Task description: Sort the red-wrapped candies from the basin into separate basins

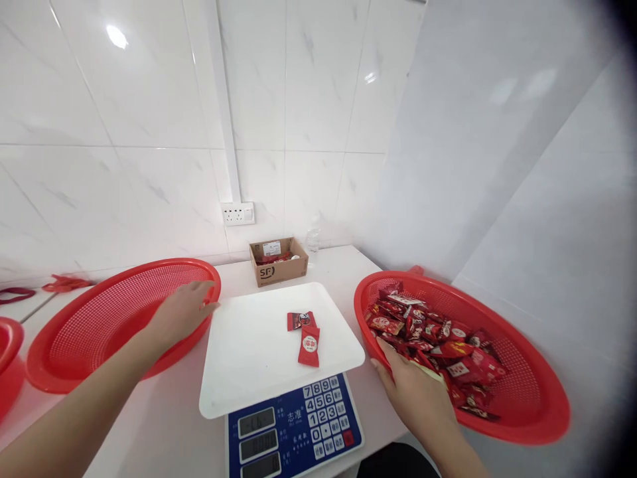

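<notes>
My left hand is over the right-hand rim of a red perforated plastic basket. Its fingers are apart, with nothing visible in them. On the near-left rim of a second red basket my right hand is closed; part of its grip is hidden. That basket is tilted and holds many red-wrapped candies. A pale yellow-green edge shows beside the right hand. Between the hands stands a digital scale with a white pan. Two wrapped pieces, one dark red and one red, lie touching on the pan.
Behind the scale is a small cardboard box with red packets inside. A clear plastic object stands next to it. Another red basket is cut off at far left. A tiled wall with a socket closes off the back.
</notes>
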Demonstrator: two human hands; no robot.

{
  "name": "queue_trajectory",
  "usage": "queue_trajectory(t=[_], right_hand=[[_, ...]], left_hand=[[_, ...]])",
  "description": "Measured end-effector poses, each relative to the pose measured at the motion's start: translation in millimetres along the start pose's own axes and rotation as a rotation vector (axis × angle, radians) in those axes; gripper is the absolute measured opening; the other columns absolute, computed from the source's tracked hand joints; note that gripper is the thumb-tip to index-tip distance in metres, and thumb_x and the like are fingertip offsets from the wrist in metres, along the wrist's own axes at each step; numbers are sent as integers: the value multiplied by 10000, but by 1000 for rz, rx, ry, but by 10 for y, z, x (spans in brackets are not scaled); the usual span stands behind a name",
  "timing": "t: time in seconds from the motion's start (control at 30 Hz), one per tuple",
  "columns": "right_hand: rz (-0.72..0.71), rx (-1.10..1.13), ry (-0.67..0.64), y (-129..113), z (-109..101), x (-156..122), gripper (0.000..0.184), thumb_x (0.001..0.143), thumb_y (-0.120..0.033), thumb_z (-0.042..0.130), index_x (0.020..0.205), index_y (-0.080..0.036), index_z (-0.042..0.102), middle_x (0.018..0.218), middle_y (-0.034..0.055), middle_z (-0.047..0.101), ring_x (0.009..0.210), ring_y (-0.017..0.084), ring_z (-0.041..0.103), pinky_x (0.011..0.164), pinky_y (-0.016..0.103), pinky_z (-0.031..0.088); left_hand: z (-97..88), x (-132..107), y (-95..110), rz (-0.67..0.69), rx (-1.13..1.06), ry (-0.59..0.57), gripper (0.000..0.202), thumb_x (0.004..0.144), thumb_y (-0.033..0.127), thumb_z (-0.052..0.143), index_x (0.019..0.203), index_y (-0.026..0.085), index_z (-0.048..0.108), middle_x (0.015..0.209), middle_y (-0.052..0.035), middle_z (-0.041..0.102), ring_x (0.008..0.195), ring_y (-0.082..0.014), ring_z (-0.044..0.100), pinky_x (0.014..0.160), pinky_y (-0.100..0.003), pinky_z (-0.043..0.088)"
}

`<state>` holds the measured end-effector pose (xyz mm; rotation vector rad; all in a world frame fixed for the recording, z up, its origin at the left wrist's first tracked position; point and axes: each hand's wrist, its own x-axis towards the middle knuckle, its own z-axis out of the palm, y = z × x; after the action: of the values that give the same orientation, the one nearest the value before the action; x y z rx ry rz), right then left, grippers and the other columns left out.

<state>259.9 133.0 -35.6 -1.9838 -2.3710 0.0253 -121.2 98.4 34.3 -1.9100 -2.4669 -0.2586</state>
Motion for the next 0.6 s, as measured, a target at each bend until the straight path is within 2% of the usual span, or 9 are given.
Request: queue_trajectory(t=[0.1, 0.17, 0.27, 0.33, 0.4, 0.53, 0.6], right_hand=[[-1, 5, 9, 6, 16, -1, 457, 928, -308, 311, 1353, -181, 420, 1044, 114, 682, 912, 259, 645, 682, 348, 463], [-12, 3, 13, 13, 28, -2, 456, 930, -307, 305, 1350, -174, 423, 1065, 116, 675, 924, 261, 640, 687, 354, 464], [-20, 4, -1, 23, 43, -3, 460, 930, -302, 303, 1357, -168, 409, 1103, 111, 661, 946, 257, 632, 709, 358, 460], [-8, 14, -15, 27, 49, -3, 465, 929, -313, 312, 1365, -174, 395, 1117, 105, 657, 953, 251, 630, 721, 351, 454], [3, 23, -22, 29, 54, -2, 470, 928, -329, 318, 1370, -185, 385, 1120, 97, 657, 960, 243, 627, 732, 342, 449], [5, 20, -21, 23, 58, 3, 475, 929, -336, 319, 1379, -194, 370, 1104, 93, 665, 946, 241, 632, 728, 342, 443], [1, 17, -18, 17, 54, 5, 476, 929, -332, 319, 1381, -190, 368, 1109, 100, 662, 954, 242, 629, 728, 342, 442]], left_hand=[[175, 34, 395, 239, -102, -77, 424, 876, 422, 370, 1249, 237, 448, 1316, -47, 499, 1204, -213, 451, 984, -350, 385], [274, 41, 714, 429, -160, -126, 405, 872, 314, 387, 1258, 208, 448, 1344, -60, 472, 1237, -201, 416, 1029, -346, 340], [384, 68, 1102, 600, -187, -229, 463, 829, 186, 410, 1293, 189, 410, 1353, -73, 457, 1260, -197, 385, 1034, -337, 329], [450, 115, 1249, 638, -188, -280, 482, 806, 150, 419, 1286, 193, 411, 1306, -77, 496, 1214, -203, 434, 989, -329, 373], [508, 178, 1309, 626, -182, -292, 469, 791, 120, 410, 1253, 195, 437, 1227, -85, 544, 1125, -218, 503, 920, -340, 423], [528, 244, 1284, 536, -180, -228, 402, 805, 117, 354, 1186, 160, 475, 1078, -117, 564, 1012, -254, 539, 843, -387, 444], [489, 206, 1269, 506, -198, -194, 403, 837, 127, 297, 1201, 173, 462, 1050, -104, 548, 987, -228, 543, 845, -368, 440]])
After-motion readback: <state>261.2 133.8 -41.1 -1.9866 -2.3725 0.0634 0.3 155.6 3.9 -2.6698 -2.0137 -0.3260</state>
